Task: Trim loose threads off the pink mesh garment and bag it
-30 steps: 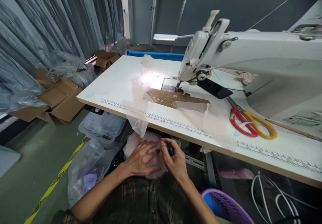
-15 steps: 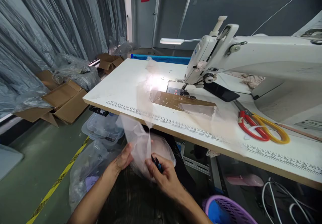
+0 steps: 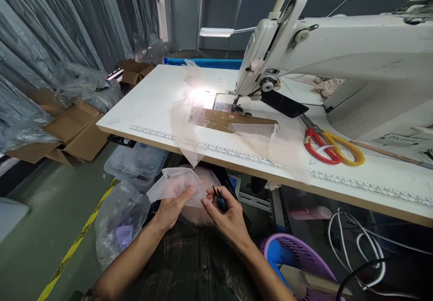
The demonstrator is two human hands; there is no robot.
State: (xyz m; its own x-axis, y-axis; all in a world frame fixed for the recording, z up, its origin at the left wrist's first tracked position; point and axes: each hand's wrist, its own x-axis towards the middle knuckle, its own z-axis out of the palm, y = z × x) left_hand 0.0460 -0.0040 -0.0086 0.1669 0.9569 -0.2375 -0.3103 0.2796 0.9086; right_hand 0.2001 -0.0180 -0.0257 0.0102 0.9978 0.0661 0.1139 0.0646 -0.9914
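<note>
Sheer fabric (image 3: 174, 180) lowered, pale, rumpled, left hand (image 3: 171, 210) pinching it, right hand (image 3: 230, 215) clasping snips (image 3: 220, 202)

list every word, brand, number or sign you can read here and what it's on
No text is clear enough to quote.
Ruler on the table: numbers too small.
Label on the machine: characters blurred.
Yellow tape: black markings too blurred.
Stickers on the metal plate: too small.
</note>
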